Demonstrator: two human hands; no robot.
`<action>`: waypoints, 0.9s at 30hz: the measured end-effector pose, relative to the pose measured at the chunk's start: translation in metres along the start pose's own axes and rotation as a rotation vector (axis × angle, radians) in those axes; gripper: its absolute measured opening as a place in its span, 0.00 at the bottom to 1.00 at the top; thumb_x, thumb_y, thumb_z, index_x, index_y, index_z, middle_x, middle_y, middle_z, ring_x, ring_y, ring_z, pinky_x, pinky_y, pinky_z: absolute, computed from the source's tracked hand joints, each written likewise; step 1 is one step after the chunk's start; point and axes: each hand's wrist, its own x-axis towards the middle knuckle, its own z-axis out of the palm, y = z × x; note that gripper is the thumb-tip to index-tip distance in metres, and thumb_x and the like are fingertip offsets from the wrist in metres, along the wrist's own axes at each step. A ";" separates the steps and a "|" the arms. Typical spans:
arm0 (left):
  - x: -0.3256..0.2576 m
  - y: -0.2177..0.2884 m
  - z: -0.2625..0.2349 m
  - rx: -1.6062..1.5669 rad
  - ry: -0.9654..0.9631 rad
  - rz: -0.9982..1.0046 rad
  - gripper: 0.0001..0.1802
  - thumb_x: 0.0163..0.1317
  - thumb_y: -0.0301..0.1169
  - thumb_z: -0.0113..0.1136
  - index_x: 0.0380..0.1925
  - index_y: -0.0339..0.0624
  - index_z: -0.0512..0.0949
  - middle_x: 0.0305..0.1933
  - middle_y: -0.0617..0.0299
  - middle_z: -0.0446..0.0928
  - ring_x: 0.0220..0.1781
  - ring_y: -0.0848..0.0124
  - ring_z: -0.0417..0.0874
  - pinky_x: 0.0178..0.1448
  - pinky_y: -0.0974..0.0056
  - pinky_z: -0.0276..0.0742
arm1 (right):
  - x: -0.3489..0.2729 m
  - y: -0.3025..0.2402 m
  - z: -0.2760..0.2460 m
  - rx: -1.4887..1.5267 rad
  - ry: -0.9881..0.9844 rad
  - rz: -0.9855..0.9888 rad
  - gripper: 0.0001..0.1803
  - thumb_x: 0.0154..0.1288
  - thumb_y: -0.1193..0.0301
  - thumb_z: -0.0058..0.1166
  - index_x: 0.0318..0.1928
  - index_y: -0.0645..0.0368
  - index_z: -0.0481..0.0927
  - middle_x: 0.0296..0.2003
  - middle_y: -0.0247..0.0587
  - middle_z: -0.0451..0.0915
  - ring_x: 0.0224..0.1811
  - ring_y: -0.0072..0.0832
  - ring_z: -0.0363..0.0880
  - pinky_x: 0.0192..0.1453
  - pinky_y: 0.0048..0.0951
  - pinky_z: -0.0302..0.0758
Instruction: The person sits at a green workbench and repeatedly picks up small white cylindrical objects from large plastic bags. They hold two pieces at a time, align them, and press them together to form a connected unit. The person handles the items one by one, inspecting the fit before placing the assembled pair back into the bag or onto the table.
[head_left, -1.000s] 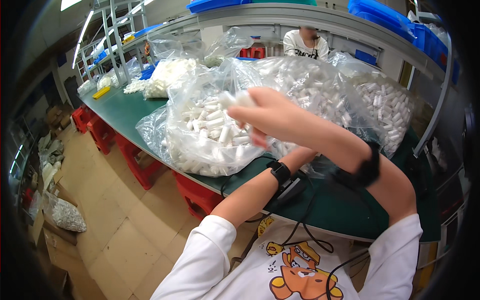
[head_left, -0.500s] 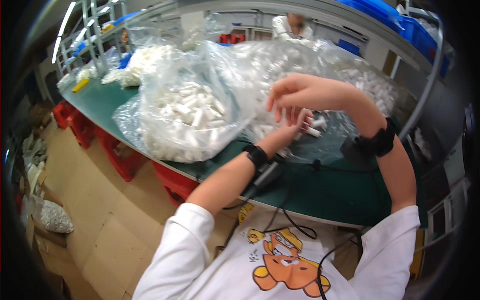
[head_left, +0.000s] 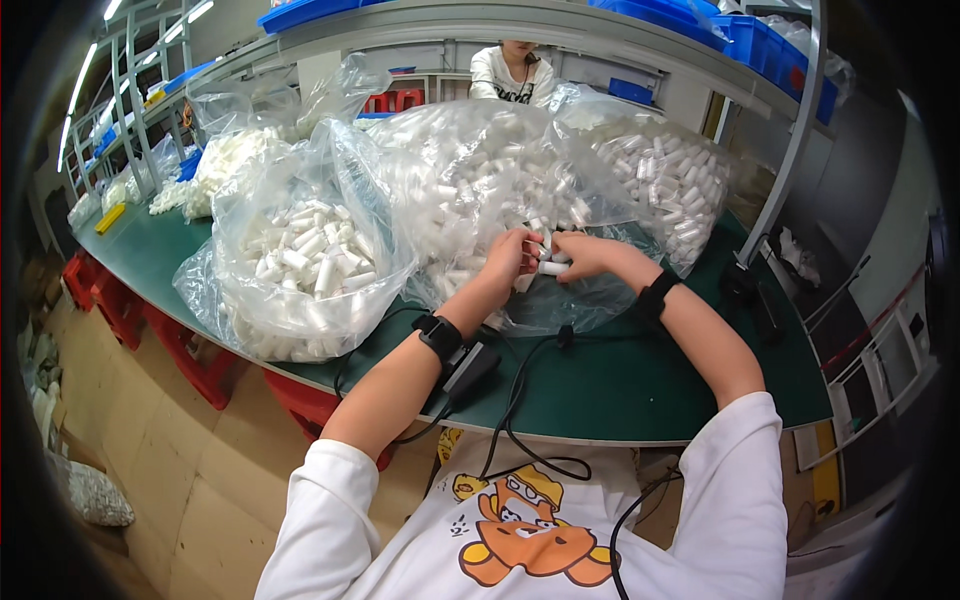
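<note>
Close together at the middle of the table are my left hand [head_left: 509, 257] and my right hand [head_left: 588, 254]. My left fingers are curled round white plastic tubes, partly hidden by the hand. Between my right thumb and fingers is a short white plastic tube [head_left: 552, 268], lying in the gap between both hands. Just beyond my hands, a large clear bag [head_left: 455, 150] full of similar white tubes lies open towards me. To the left stands another open clear bag [head_left: 318, 250] heaped with white tubes.
A third bag of tubes [head_left: 665, 180] stands at the right. Black cables [head_left: 515, 385] and a small black box [head_left: 470, 372] lie on the green table [head_left: 640, 390]. Red stools [head_left: 190, 355] line its left side. A co-worker [head_left: 512, 75] is behind the bags; blue bins [head_left: 755, 50] sit overhead.
My right hand has come down from above my left hand to beside it and now pinches a tube. The view has shifted, so the bags appear further left.
</note>
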 end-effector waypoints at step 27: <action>-0.019 0.002 0.010 0.132 -0.355 -0.164 0.22 0.64 0.46 0.47 0.39 0.34 0.66 0.38 0.51 0.74 0.37 0.66 0.81 0.42 0.62 0.80 | -0.068 -0.080 0.016 0.127 0.586 0.134 0.18 0.55 0.75 0.46 0.44 0.66 0.57 0.38 0.61 0.70 0.39 0.56 0.74 0.39 0.48 0.72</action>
